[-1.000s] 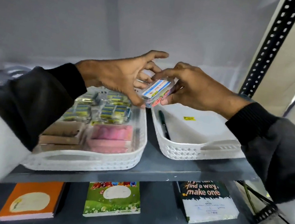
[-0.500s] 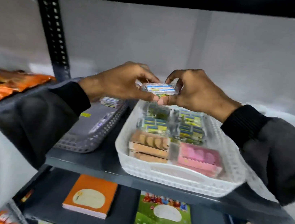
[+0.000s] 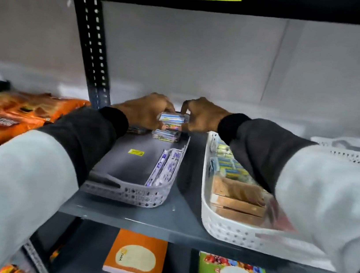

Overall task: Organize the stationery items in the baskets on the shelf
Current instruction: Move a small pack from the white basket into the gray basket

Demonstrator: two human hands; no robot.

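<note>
A: Baskets first, since they're the biggest. You have a white basket (image 3: 230,234) on the right, full of little boxes, and a grey basket (image 3: 133,195) in the middle of the shelf (image 3: 176,219). Long pen packs (image 3: 165,168) lie along its right wall.

B: Where's the thing you're putting away?

A: At the far end of the grey basket. Your left hand (image 3: 145,113) and right hand (image 3: 202,118) pinch one small box (image 3: 171,119) between their fingertips, one hand at each short end. It sits just above a little stack of boxes (image 3: 166,134). I can't tell if it touches the stack.

B: How will it feel?

A: Light and stiff, I'd guess, with a shiny, slippery wrap. Hold the ends and set it down flat, or the stack may slide.
</note>
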